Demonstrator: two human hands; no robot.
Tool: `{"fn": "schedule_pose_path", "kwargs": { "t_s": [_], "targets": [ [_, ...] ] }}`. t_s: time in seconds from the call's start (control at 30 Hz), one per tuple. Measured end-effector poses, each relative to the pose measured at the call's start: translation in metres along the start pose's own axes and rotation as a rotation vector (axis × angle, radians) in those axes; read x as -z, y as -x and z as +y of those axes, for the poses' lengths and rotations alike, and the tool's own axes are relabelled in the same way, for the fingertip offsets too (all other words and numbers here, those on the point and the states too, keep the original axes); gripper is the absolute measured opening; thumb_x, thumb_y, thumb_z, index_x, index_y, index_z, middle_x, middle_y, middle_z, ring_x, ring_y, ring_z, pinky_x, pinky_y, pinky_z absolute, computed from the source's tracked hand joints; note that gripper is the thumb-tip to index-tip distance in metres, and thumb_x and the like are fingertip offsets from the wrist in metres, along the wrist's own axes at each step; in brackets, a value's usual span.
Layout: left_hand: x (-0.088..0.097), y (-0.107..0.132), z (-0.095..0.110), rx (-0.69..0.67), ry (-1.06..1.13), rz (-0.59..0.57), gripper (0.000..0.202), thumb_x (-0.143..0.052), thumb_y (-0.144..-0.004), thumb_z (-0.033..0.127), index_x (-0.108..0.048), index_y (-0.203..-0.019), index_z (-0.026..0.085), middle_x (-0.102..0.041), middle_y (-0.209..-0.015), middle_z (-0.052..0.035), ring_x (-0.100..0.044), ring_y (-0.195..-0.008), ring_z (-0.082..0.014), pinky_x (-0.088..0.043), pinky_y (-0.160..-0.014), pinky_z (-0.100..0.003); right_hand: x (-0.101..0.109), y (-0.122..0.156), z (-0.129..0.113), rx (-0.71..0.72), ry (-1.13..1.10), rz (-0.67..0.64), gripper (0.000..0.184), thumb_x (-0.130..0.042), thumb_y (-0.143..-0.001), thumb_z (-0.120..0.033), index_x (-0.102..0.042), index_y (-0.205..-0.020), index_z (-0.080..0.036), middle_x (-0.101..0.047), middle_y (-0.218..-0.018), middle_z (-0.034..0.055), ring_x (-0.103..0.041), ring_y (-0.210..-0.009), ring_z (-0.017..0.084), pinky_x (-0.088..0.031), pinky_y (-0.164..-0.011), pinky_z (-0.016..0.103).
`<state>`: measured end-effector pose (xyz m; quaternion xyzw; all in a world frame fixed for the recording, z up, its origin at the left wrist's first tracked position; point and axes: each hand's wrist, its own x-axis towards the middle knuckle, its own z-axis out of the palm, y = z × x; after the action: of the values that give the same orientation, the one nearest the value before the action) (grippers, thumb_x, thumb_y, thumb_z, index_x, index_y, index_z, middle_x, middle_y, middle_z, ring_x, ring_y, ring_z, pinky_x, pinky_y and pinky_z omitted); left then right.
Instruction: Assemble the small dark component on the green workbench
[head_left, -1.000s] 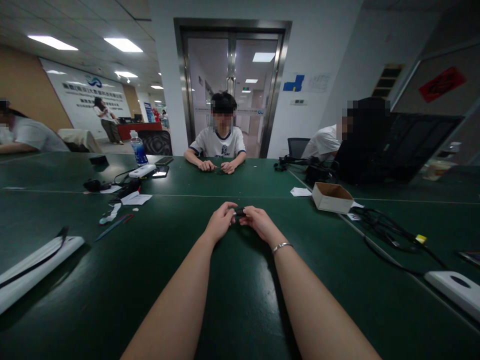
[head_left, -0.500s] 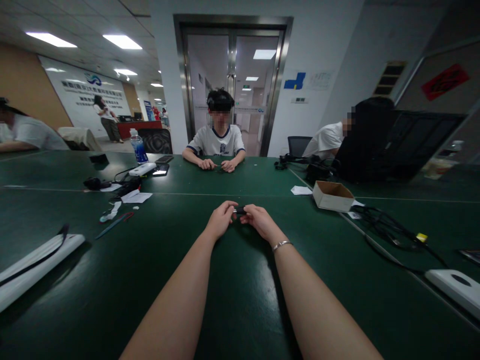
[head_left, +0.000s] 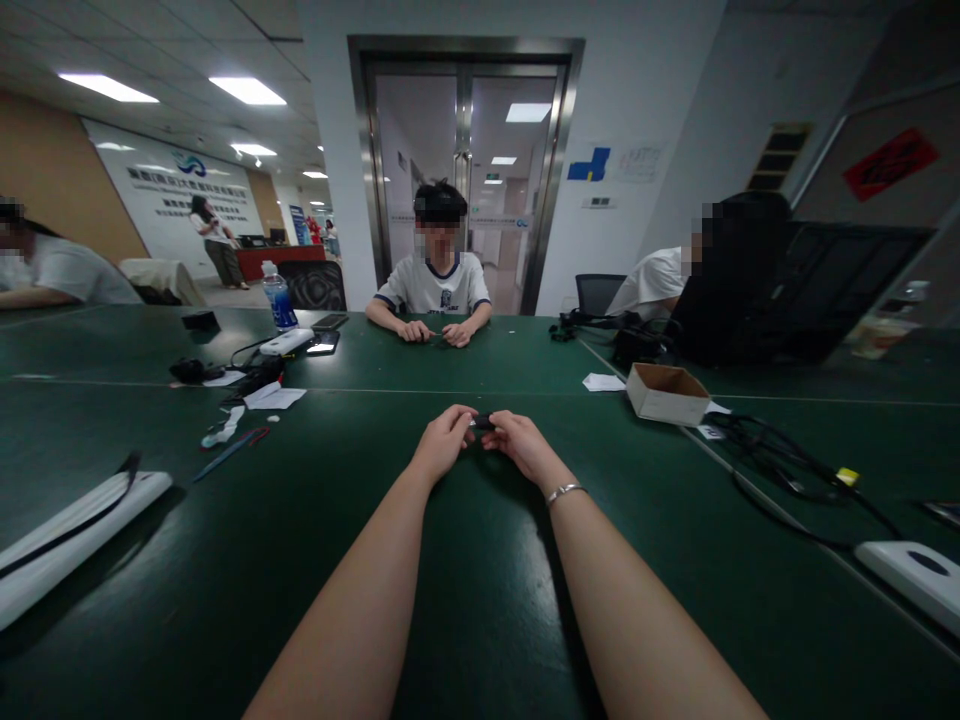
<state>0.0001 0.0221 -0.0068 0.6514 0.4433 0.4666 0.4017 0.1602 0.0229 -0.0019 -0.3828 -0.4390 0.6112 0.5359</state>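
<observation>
Out over the dark green table (head_left: 480, 560), both my hands meet at a small black stick-like object (head_left: 482, 422) with a pale, silvery end; its exact kind I cannot make out. My left hand (head_left: 444, 440) is closed, thumb and fingers pinching the left, pale end. On the other end, the thumb and fingers of my right hand (head_left: 519, 443) are pinched around the black part. A silver bracelet (head_left: 565, 491) circles my right wrist. My fingertips hide both ends of the object.
Across the table sits a person (head_left: 442, 285) with hands resting on it. An open cardboard box (head_left: 666, 405) and tangled black cables (head_left: 772, 455) lie to the right. Leftward are tweezers (head_left: 225, 455), papers (head_left: 275, 398), a bottle (head_left: 279, 300) and a white power strip (head_left: 90, 530).
Less of the object's silvery end shows between my hands now. My hands stay in nearly the same place; the whole view has shifted slightly downward.
</observation>
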Motion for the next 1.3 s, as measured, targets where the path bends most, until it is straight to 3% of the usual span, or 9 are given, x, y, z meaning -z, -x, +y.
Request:
{"fn": "schedule_pose_path", "kwargs": {
  "t_s": [0.1,0.23,0.4,0.53,0.73,0.9,1.3],
  "targets": [
    [0.000,0.000,0.000,-0.001,0.015,0.001,0.029,-0.047,-0.088,0.034,-0.062,-0.106,0.018,-0.060,-0.076,-0.0003,-0.052,-0.061,-0.0109,-0.042,-0.060,-0.023,0.001,0.000,0.000,0.000,-0.002,-0.007,0.009,-0.067,-0.081,-0.016,-0.063,-0.073,-0.011,-0.063,-0.067,0.0047,-0.062,-0.057,0.014,-0.054,-0.054,0.023],
    [0.001,0.001,0.002,-0.012,-0.010,-0.011,0.032,-0.044,-0.090,0.039,-0.064,-0.102,0.017,-0.059,-0.069,-0.0001,-0.052,-0.061,-0.0118,-0.041,-0.059,-0.023,0.001,-0.001,0.001,0.003,0.000,-0.004,0.010,-0.069,-0.080,-0.017,-0.063,-0.073,-0.012,-0.061,-0.066,0.0036,-0.062,-0.056,0.014,-0.054,-0.053,0.023],
    [0.000,0.001,0.003,-0.003,0.037,-0.003,0.027,-0.048,-0.085,0.029,-0.063,-0.104,0.017,-0.059,-0.072,0.0000,-0.052,-0.060,-0.0111,-0.042,-0.060,-0.023,0.001,-0.001,0.001,0.010,0.001,-0.007,0.012,-0.071,-0.079,-0.019,-0.063,-0.072,-0.012,-0.061,-0.067,0.0036,-0.062,-0.056,0.013,-0.054,-0.052,0.022],
    [0.001,0.000,0.001,-0.021,0.030,-0.022,0.030,-0.045,-0.088,0.036,-0.064,-0.102,0.017,-0.058,-0.067,0.0000,-0.052,-0.061,-0.0120,-0.042,-0.061,-0.024,0.001,-0.001,0.001,0.015,-0.005,-0.006,0.010,-0.069,-0.079,-0.018,-0.064,-0.073,-0.012,-0.062,-0.067,0.0037,-0.062,-0.056,0.013,-0.055,-0.053,0.022],
    [0.001,0.000,-0.001,-0.013,0.031,0.009,0.027,-0.053,-0.084,0.032,-0.064,-0.105,0.018,-0.063,-0.086,-0.0026,-0.054,-0.063,-0.0108,-0.045,-0.063,-0.024,0.001,0.001,-0.001,-0.004,0.004,-0.010,0.010,-0.069,-0.080,-0.018,-0.063,-0.074,-0.012,-0.064,-0.069,0.0052,-0.062,-0.057,0.013,-0.055,-0.054,0.021],
    [-0.001,0.001,0.001,-0.005,0.035,0.008,0.026,-0.050,-0.087,0.033,-0.065,-0.102,0.017,-0.061,-0.078,-0.0019,-0.053,-0.063,-0.0115,-0.045,-0.061,-0.024,0.001,0.001,-0.001,0.002,0.007,-0.012,0.009,-0.069,-0.080,-0.018,-0.063,-0.075,-0.013,-0.063,-0.068,0.0043,-0.062,-0.057,0.013,-0.055,-0.054,0.021],
    [0.000,0.001,-0.004,-0.044,-0.031,0.031,0.026,-0.063,-0.081,0.031,-0.066,-0.104,0.019,-0.066,-0.092,-0.0037,-0.057,-0.072,-0.0124,-0.047,-0.068,-0.024,0.001,-0.001,0.000,-0.003,-0.005,0.007,0.013,-0.074,-0.076,-0.020,-0.063,-0.074,-0.014,-0.061,-0.070,0.0028,-0.061,-0.056,0.013,-0.055,-0.053,0.021]
  ]
}}
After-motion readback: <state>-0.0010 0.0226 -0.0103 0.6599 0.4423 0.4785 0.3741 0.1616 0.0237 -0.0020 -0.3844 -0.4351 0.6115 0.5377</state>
